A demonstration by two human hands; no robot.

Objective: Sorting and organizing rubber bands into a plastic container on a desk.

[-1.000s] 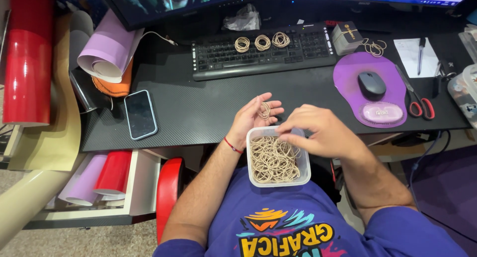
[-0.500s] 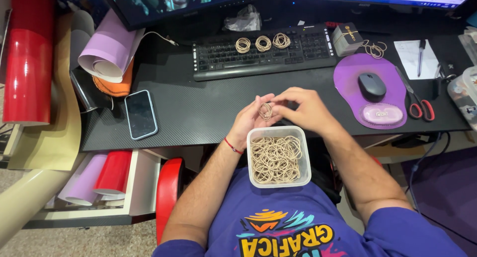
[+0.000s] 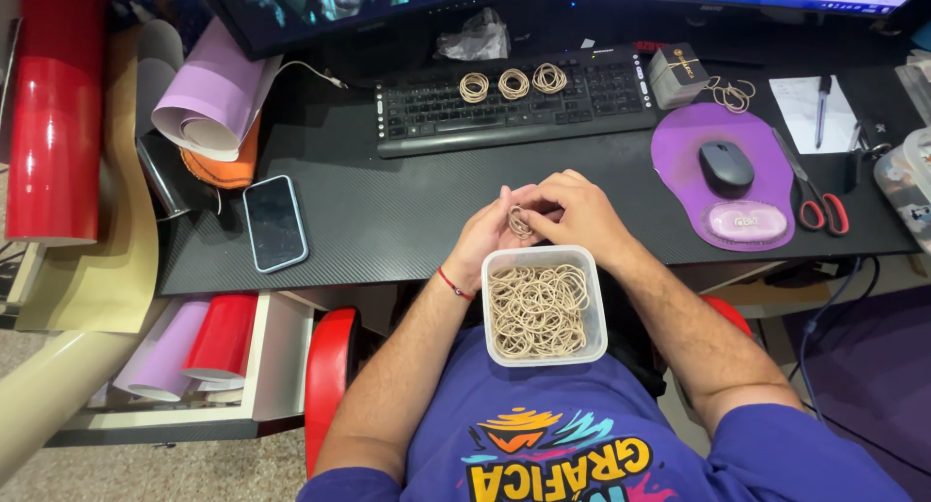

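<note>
left hand (image 3: pixel 485 238) + right hand (image 3: pixel 577 216): fingers of both pinched on band bundle (image 3: pixel 521 222), frame centre | tub (image 3: pixel 543 306) of bands just below | 3 bundles (image 3: pixel 513 82) on keyboard (image 3: pixel 514 102), upper centre

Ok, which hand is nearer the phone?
Left. The left hand sits at mid-desk, on the phone side, with bare desk between them. The right hand is beyond it, farther from the phone.

From my hands, I see bare table (image 3: pixel 388 221) toward 9 o'clock until the phone (image 3: pixel 274 223). The keyboard (image 3: pixel 514 99) blocks 12 o'clock, the mouse pad (image 3: pixel 679 162) 2 o'clock, the tub (image 3: pixel 543 306) 6 o'clock.
</note>
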